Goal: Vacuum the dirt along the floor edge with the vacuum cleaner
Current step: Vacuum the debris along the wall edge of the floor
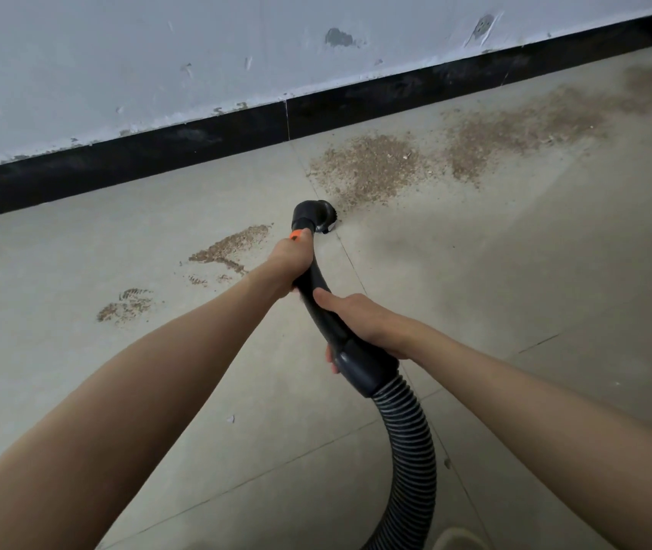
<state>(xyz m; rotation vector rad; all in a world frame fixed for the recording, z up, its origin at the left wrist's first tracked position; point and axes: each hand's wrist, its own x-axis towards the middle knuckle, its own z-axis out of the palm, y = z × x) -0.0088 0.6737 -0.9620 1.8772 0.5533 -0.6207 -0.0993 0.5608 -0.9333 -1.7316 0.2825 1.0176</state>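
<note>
Vacuum wand (318,295) aimed away toward the dirt (372,168) by the wall; left hand (290,258) and right hand (360,321) both wrapped round it.

No text, label, brand, number or sign can be read anywhere in this view (the black handle and hose carry no lettering that shows, and the marks on the wall are only chips in the paint).
</note>
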